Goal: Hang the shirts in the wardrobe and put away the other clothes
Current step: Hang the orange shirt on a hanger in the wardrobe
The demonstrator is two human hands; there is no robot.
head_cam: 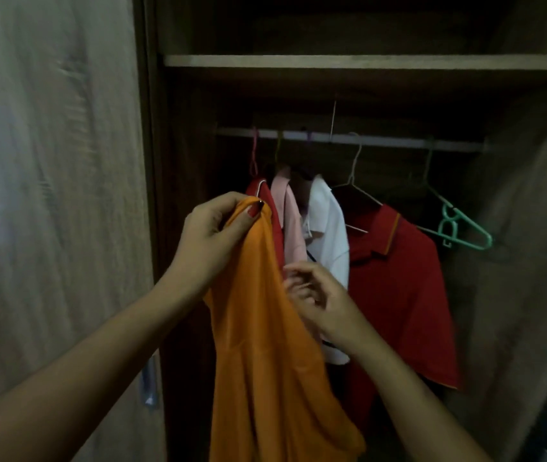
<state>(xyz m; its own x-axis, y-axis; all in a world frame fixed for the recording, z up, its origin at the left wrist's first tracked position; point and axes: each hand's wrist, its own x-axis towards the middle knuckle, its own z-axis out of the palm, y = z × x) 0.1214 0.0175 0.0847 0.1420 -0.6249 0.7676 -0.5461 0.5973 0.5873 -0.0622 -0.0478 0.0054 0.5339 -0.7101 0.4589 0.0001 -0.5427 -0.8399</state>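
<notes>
Orange shirt (265,328) gripped by left hand (212,235), right hand (318,301) grasp unclear, before hanging shirts (398,278).

Orange shirt (265,328): plain fabric, hanging limp at full length, its top edge bunched in the grip of the left hand (212,235). Its right edge lies against the right hand (318,301); whether there is contact cannot be told.

Hung on the rail (382,141) above both hands:
- Red shirt (267,195), just behind the left hand.
- Pink shirt (290,221) and white shirt (328,235), above the right hand.
- Red polo shirt (398,295) with an orange-trimmed collar, right of the right hand.
- Empty green hanger (462,228), tilted, farthest right.
</notes>
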